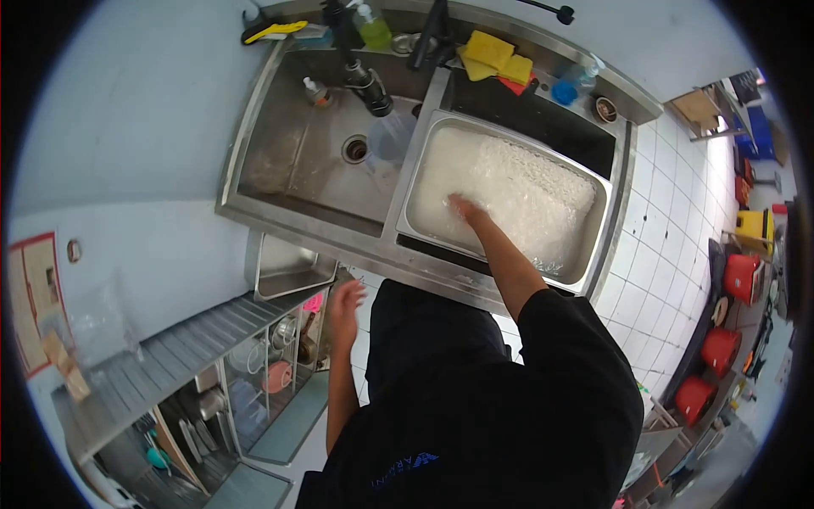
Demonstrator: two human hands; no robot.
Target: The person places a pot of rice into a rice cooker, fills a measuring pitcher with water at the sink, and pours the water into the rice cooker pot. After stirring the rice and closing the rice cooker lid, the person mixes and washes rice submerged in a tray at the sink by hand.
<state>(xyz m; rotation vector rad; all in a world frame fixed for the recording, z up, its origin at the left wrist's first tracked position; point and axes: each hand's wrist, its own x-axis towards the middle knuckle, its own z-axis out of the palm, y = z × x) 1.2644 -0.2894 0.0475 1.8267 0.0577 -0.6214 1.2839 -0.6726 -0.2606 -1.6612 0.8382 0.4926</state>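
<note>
A deep rectangular steel pan (604, 199) sits over the right-hand sink basin. White rice grains (543, 174) lie in cloudy, whitish water inside it, heaped above the surface toward the far right side. My right hand (462, 206) dips into this water near the pan's left part; its fingers are mostly hidden below the surface. Off the counter's front edge, my left hand (348, 304) hangs in the air with its fingers loosely apart, holding nothing. A small steel tray (292, 265) is close beside it.
The left sink basin (288, 161) contains a pump bottle (317, 92) and a clear container (390, 137) under the black faucet (369, 89). Yellow cloths (496, 58), a green soap bottle (373, 30) and a blue-liquid bottle (575, 83) stand along the back ledge. A slatted shelf (186, 348) runs at left.
</note>
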